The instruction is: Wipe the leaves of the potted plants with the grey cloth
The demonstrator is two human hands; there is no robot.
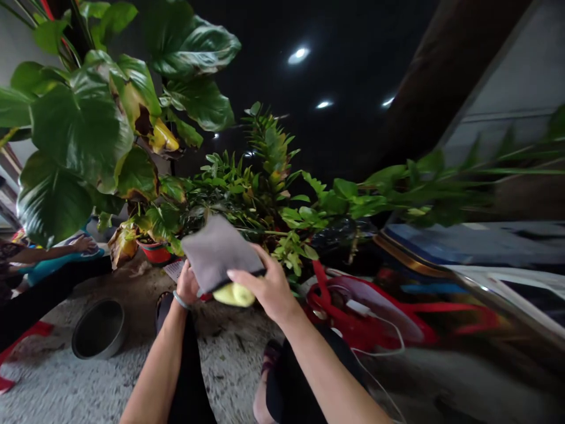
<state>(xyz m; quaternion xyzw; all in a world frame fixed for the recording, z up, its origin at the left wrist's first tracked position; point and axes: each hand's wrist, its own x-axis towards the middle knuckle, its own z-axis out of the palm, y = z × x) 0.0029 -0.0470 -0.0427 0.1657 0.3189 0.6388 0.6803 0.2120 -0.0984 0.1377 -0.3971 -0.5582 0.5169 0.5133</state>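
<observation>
Both my hands hold a grey cloth piece (220, 253) with a dark edge up in front of me, over the ground between my legs. My left hand (188, 285), with a bracelet on the wrist, is closed at its left side; part of the fingers is hidden. With the thumb on top, my right hand (271, 288) grips the right edge, its other fingers mostly behind the cloth. Beneath the cloth, a soft yellow bundle (236, 295) shows, slightly blurred. Whether it is joined to the grey cloth I cannot tell.
Leafy plants (229, 188) stand ahead, one in a red pot (154, 252). At left are a dark bucket (99, 330) and another person's arm (48, 250). A red bag (353, 330) with a white cable (392, 347) lies right, beside a blurred vehicle-like shape (521, 294).
</observation>
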